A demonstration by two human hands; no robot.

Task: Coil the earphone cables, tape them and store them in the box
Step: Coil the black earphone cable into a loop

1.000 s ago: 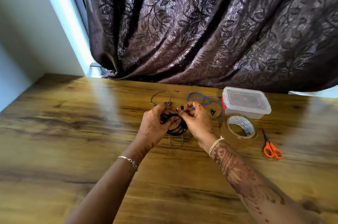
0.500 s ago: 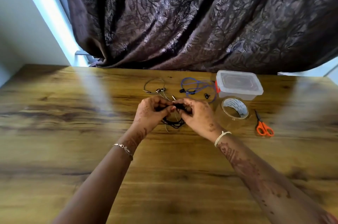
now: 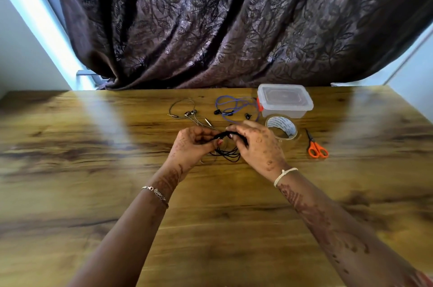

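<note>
Both hands are at the middle of the tabletop (image 3: 93,169), and the black earphone cable (image 3: 228,154) is bunched between them. Your left grip (image 3: 192,143) has its fingers curled inward, pinching the cable near the thumb. Your right grip (image 3: 257,146) is curled round the other end of that short stretch, with the back of the hand facing the camera. Loose black loops sag below the two grips towards the wood; I can't tell whether they touch it.

Beyond your left grip, the grey earphones (image 3: 185,113) lie in an open tangle on the tabletop. To their right are the blue earphones (image 3: 234,105), their cable looped loosely and reaching up beside the box. The clear plastic box (image 3: 284,100) sits at the far edge with its lid on and a red clasp on its left side. The tape roll (image 3: 281,127) sits just in front of it, close beside your right grip. The orange-handled scissors (image 3: 316,148) lie to the right of the tape, blades pointing away from you. A dark leaf-patterned curtain (image 3: 234,24) hangs behind the tabletop.
</note>
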